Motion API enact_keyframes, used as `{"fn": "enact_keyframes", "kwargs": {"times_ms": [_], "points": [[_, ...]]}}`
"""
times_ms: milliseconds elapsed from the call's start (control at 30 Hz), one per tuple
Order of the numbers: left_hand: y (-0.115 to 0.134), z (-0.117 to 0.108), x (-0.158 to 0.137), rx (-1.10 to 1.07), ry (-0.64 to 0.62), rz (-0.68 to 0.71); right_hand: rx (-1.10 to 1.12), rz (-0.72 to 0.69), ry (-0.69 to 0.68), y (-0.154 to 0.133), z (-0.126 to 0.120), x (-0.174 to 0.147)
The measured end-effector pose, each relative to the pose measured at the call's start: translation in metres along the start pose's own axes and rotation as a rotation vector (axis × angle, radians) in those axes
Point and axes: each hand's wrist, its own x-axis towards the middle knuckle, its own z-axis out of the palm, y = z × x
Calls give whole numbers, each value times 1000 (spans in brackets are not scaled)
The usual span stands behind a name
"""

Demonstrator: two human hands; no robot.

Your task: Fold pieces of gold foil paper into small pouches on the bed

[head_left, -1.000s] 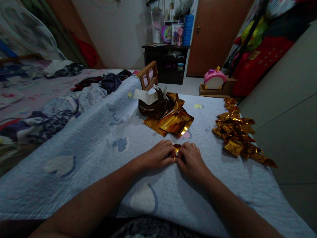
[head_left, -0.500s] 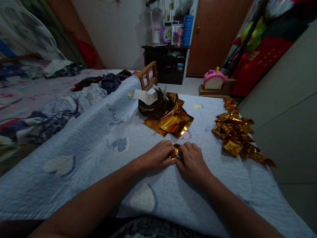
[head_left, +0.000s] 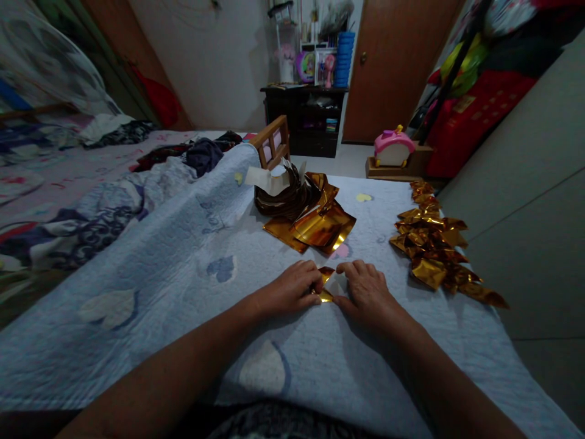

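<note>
A small gold foil paper (head_left: 326,296), partly folded, lies between my two hands on the quilt, with a bit of its white underside showing. My left hand (head_left: 295,285) pinches its left side with the fingers curled. At the right side, my right hand (head_left: 365,289) has its thumb and index finger on the paper's edges, spaced apart. Just beyond my hands lie loose flat gold foil sheets (head_left: 324,227) beside a curled stack of the same paper (head_left: 286,198). To the right is a pile of folded gold foil pieces (head_left: 429,244).
The pale blue quilt (head_left: 183,317) with heart patterns covers the surface. A small wooden rail (head_left: 276,143) stands at its far edge. Behind are a dark cabinet (head_left: 304,122) and a pink toy case (head_left: 393,148). Rumpled clothes (head_left: 205,155) lie to the left.
My right hand has shifted slightly right, and its thumb and index finger have spread, so more of the paper's white underside shows. My left hand stays nearly in place.
</note>
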Motion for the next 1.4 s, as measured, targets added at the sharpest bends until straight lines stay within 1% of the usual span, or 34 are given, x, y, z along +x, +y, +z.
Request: {"fn": "enact_keyframes", "kwargs": {"times_ms": [100,167,233,300,367,433,533,633,733,833,1000,1167,1400], "points": [[-1,1,0,9,3,12,69,-21,-18,7,-3,1],[-4,2,-1,16,14,29,142,-31,-7,10,-3,3],[-6,3,-1,25,27,62,226,-54,23,11,-2,5],[-8,4,-2,33,39,104,296,-106,73,10,0,9],[-8,5,-3,41,50,135,326,-151,120,8,4,14],[-8,5,-3,46,63,142,324,-164,108,7,7,18],[-7,4,-4,42,80,154,283,-145,76,6,10,22],[-8,4,-5,58,111,196,261,-118,107,7,11,22],[-9,7,-5,133,184,249,261,-97,141,7,10,20],[-7,9,-5,250,227,271,268,-90,118,6,8,16],[0,12,-3,349,208,260,234,-92,20,2,3,12],[4,11,-2,319,192,277,236,-72,-35,-1,-4,11],[14,1,-7,272,87,274,236,-105,-79,-1,-10,8]]}}
